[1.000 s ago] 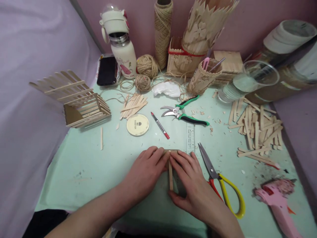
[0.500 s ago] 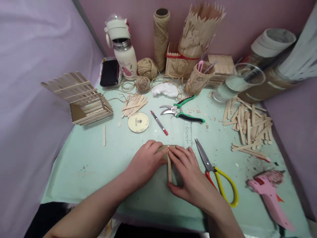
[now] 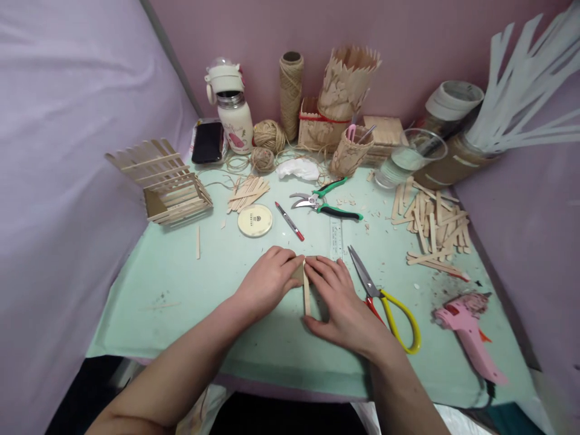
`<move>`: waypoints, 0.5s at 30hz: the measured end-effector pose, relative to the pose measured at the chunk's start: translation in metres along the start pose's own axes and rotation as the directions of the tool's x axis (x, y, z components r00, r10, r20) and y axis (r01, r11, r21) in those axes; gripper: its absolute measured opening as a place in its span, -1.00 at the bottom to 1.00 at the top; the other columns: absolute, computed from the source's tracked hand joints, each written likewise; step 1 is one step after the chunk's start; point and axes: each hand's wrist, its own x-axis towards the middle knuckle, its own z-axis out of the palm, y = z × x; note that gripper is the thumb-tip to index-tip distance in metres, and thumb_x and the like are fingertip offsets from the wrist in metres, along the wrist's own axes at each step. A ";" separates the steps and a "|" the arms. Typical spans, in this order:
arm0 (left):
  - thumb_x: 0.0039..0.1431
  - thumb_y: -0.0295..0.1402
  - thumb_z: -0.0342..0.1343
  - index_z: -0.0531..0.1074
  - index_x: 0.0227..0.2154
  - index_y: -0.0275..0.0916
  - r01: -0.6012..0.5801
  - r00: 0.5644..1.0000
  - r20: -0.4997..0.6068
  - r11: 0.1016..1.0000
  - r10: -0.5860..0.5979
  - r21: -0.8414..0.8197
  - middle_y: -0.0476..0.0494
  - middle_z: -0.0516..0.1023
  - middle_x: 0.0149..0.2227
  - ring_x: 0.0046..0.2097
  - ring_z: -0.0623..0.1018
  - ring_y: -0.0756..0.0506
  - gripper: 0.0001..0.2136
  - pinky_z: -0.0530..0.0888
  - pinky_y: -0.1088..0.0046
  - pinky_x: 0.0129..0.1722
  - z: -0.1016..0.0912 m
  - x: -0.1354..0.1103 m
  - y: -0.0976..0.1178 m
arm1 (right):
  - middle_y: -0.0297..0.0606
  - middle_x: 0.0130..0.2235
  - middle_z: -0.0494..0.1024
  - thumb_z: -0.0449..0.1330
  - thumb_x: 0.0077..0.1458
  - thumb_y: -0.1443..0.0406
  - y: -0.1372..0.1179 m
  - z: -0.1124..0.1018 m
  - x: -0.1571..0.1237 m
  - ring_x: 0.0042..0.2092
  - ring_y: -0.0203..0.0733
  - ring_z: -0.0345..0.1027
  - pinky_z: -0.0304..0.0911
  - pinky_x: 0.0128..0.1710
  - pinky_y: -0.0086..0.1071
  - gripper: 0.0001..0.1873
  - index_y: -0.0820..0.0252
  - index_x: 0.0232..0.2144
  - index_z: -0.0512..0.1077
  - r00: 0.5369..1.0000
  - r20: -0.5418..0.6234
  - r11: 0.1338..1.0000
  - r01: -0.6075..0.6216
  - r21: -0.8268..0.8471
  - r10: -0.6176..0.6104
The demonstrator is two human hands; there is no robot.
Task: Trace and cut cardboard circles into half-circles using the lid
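Observation:
A wooden craft stick [image 3: 307,297] points toward me between my hands, its far end against a small brown piece [image 3: 297,275] that looks like cardboard. My left hand [image 3: 268,279] has its fingers closed on the brown piece, covering most of it. My right hand [image 3: 338,296] grips the stick, fingertips at the far end and thumb at the near end. Right of it lie scissors [image 3: 372,290] with red and yellow handles. Beyond the hands are a clear ruler [image 3: 336,238], a red-capped pen [image 3: 290,221] and green-handled pruning shears [image 3: 324,204].
A pink glue gun [image 3: 471,338] and a heap of craft sticks [image 3: 430,220] occupy the right side. At the left stands a slatted stick chair-like model [image 3: 176,190]. A glass of water [image 3: 403,163], twine ball [image 3: 269,136] and open bottle [image 3: 234,121] line the back.
The camera view has shifted, so more of the table's near edge shows. Both hands keep nearly the same hold on the stick and brown piece.

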 end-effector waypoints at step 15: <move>0.27 -0.29 0.09 0.45 -0.04 -0.24 -0.029 1.000 -0.003 1.000 0.029 0.010 -0.19 0.45 -0.11 -0.04 0.36 -0.20 -0.75 0.40 0.23 -0.04 0.000 0.000 0.000 | -0.11 0.33 0.14 0.23 0.00 0.22 0.003 0.005 -0.002 0.37 0.12 -0.15 -0.23 0.34 0.19 -0.11 0.11 0.34 -0.01 0.999 -0.041 0.999 0.031 0.018 -0.030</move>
